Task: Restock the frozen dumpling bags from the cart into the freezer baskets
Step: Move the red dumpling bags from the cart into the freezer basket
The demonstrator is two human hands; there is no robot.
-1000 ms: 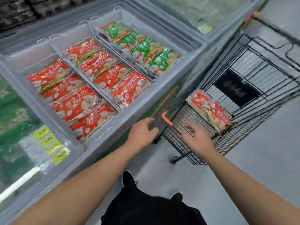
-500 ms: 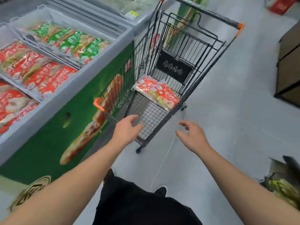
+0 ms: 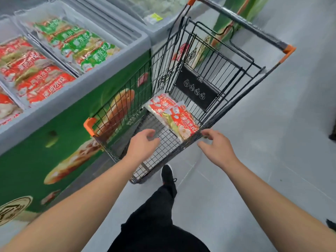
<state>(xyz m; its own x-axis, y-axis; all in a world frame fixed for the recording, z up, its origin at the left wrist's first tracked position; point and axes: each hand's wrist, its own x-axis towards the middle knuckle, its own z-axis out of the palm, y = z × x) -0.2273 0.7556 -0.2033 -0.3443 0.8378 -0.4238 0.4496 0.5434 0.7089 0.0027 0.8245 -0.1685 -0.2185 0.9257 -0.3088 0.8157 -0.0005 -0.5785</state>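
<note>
Both hands, left (image 3: 143, 142) and right (image 3: 216, 146), hover empty with loose fingers over the cart (image 3: 241, 99). The red dumpling bags (image 3: 172, 115) lie on the cart's floor, beyond the fingertips. Best reach deep and grip the stack from both ends.

Red-and-white dumpling bags (image 3: 172, 117) in black wire cart (image 3: 209, 70) with orange corners; green freezer front (image 3: 54, 142)

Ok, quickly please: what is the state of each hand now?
Left hand: open, holding nothing, above the cart floor.
Right hand: open, holding nothing, at the cart's rim near the red dumpling bags.
</note>
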